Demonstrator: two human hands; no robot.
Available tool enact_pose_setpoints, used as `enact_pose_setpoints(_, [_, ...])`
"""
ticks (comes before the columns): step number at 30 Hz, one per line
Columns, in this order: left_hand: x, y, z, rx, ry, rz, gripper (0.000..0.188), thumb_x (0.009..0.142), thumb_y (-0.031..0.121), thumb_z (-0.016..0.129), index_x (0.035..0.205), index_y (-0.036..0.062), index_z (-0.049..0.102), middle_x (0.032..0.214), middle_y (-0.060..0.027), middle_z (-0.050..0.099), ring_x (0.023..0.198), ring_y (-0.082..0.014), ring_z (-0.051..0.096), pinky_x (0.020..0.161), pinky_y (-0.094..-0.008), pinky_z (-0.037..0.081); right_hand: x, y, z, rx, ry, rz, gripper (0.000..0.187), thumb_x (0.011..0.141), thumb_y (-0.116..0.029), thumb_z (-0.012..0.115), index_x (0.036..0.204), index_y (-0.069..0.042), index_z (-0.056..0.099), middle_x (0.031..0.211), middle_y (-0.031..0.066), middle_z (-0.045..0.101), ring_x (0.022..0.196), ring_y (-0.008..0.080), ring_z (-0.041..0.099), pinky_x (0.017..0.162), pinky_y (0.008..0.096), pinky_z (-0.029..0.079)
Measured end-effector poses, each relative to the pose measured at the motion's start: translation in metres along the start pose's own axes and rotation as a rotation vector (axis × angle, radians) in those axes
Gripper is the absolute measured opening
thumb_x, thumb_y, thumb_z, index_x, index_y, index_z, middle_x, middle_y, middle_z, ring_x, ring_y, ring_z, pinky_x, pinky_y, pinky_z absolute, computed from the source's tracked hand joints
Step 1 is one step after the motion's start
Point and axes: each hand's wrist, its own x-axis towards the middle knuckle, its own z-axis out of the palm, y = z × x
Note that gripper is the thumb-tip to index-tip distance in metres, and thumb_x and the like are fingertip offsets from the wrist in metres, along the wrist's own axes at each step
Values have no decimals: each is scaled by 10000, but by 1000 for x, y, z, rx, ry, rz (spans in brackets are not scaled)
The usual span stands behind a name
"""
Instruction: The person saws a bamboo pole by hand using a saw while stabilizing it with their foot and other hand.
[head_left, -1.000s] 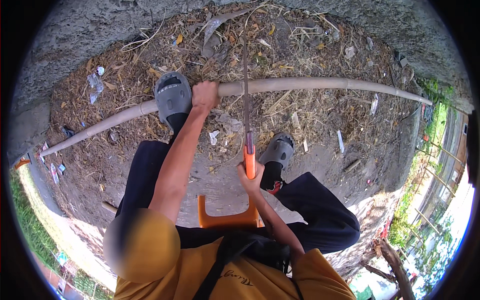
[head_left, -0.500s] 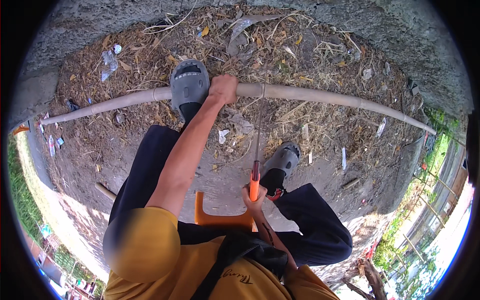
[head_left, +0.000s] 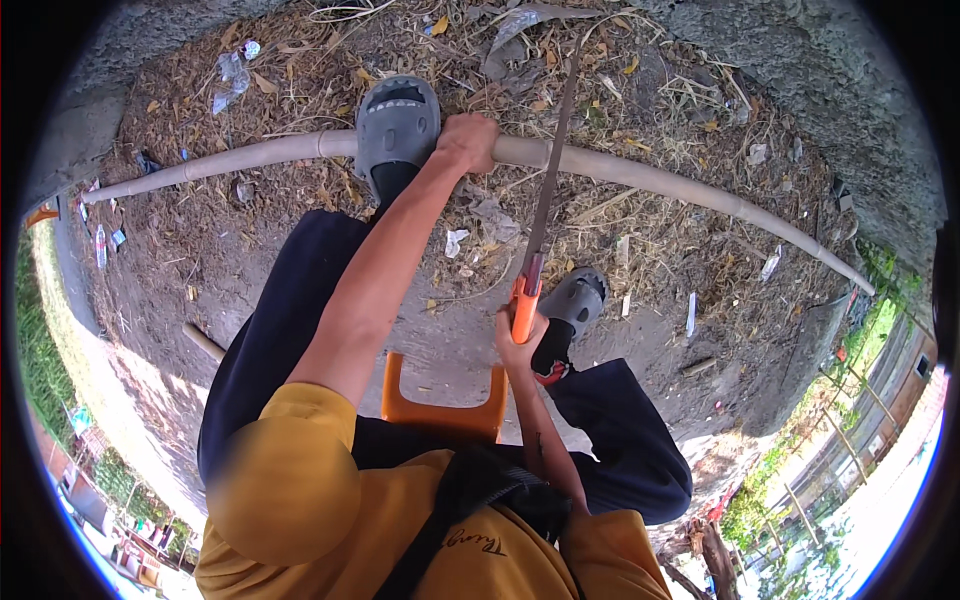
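A long bamboo pole (head_left: 680, 183) lies crosswise over the ground. My left hand (head_left: 467, 142) is wrapped round it near the middle. Just to the left, my grey slipper (head_left: 395, 122) is planted on the pole. The handsaw (head_left: 558, 152) has a long thin blade and an orange handle, and my right hand (head_left: 515, 340) grips that handle. Its blade crosses the pole a short way right of my left hand, with the tip reaching past the far side. Whether the teeth sit in a cut cannot be made out.
My other slipper (head_left: 580, 297) rests on the soil beside the saw handle. An orange plastic stool (head_left: 440, 412) is beneath me. Dry leaves and litter cover the ground, with a plastic bottle (head_left: 101, 246) at the left. A rough concrete wall (head_left: 830, 80) bounds the far side.
My right hand has pushed the saw forward, so more blade now extends beyond the pole. The left hand keeps its hold on the pole. The view has shifted slightly.
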Motion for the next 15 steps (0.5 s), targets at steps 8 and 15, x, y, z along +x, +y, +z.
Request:
enact_pose_setpoints(8, [4,3,8,-46,71,42,352,668,150,765,1016,101,770,1085,-157,738,1050,-323,711,941,-433,562,-80,31,-27,18,1,-14,199,768,39,659,652,-28,512,564,-11,463,519,43,449,512,250,390])
enact_pose_setpoints(15, [4,9,11,-35,109,23,360,677,192,812,1009,60,770,1083,-155,737,1032,-307,719,910,-409,572,16,-16,-1,-31,17,-84,137,797,25,649,741,-37,540,608,-68,458,550,25,426,535,229,392])
